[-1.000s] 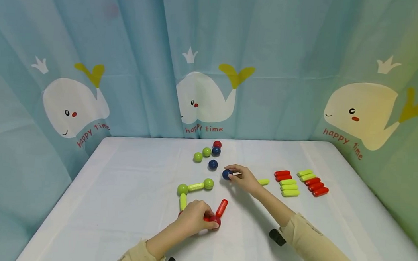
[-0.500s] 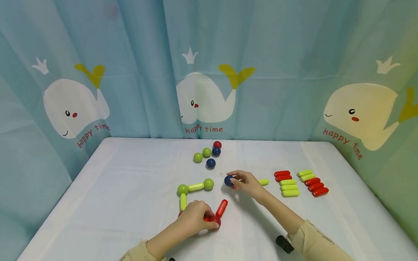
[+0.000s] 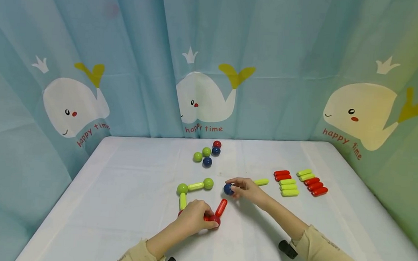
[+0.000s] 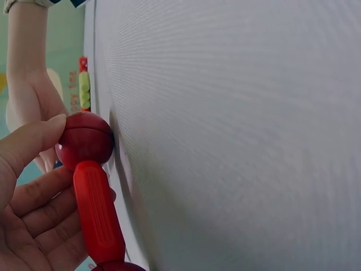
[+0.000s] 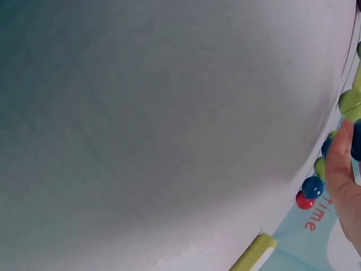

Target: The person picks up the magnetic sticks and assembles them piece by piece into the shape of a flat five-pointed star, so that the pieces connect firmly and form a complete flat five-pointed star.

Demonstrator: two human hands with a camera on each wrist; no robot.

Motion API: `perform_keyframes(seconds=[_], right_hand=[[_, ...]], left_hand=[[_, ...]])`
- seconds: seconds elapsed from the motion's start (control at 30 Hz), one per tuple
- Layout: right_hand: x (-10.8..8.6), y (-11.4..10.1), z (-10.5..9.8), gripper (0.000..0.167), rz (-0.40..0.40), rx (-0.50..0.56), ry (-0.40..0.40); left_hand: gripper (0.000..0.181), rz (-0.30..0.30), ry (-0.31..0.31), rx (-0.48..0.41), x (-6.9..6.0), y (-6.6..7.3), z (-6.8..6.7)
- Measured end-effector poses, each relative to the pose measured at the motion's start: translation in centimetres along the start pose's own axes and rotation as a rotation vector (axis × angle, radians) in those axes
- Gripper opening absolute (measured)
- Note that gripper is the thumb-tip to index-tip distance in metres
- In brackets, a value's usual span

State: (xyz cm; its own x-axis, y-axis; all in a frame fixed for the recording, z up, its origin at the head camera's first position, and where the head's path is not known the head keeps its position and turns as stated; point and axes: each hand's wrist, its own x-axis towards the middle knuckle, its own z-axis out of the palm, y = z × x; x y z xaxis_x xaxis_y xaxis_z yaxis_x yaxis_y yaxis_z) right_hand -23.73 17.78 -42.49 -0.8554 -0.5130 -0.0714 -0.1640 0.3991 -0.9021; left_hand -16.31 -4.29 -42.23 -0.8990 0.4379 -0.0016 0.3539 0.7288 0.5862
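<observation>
My left hand [image 3: 193, 218] pinches a red ball [image 4: 86, 141] at the near right corner of a ball-and-rod frame lying on the table. From that ball one red rod [image 4: 98, 209] runs left under my fingers, and another red rod [image 3: 221, 207] points away from me. The frame's far side has a green ball [image 3: 182, 189], a green rod [image 3: 196, 187] and a second green ball [image 3: 208, 183]. My right hand [image 3: 249, 191] grips a dark blue ball [image 3: 228, 188] between thumb and fingers, just beyond the upright red rod's tip and apart from it.
Several loose balls lie at the back, among them a blue ball [image 3: 207, 162], a green ball [image 3: 197, 157] and a red ball [image 3: 217, 144]. Red rods [image 3: 315, 186] and green rods [image 3: 289, 187] lie in rows at right. A lone green rod [image 3: 261, 182] sits behind my right hand.
My right hand has brought its blue ball nearer to me, towards the red rod. The loose blue ball has rolled left towards the green balls. My left hand stays in place.
</observation>
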Motion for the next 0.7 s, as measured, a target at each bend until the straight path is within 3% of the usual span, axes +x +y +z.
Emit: perform_keyframes(seconds=[0.3, 0.53, 0.7], right_hand=[[-0.4, -0.3, 0.3, 0.033, 0.043, 0.009, -0.08], [-0.4, -0.6, 0.7, 0.032, 0.085, -0.014, -0.065], [-0.4, -0.7, 1.2, 0.034, 0.108, -0.087, -0.064]], left_hand=[[0.022, -0.021, -0.01, 0.016, 0.0, 0.1, 0.0], [0.02, 0.003, -0.008, 0.007, 0.1, 0.0, 0.1], [0.021, -0.004, -0.007, 0.015, 0.0, 0.0, 0.0]])
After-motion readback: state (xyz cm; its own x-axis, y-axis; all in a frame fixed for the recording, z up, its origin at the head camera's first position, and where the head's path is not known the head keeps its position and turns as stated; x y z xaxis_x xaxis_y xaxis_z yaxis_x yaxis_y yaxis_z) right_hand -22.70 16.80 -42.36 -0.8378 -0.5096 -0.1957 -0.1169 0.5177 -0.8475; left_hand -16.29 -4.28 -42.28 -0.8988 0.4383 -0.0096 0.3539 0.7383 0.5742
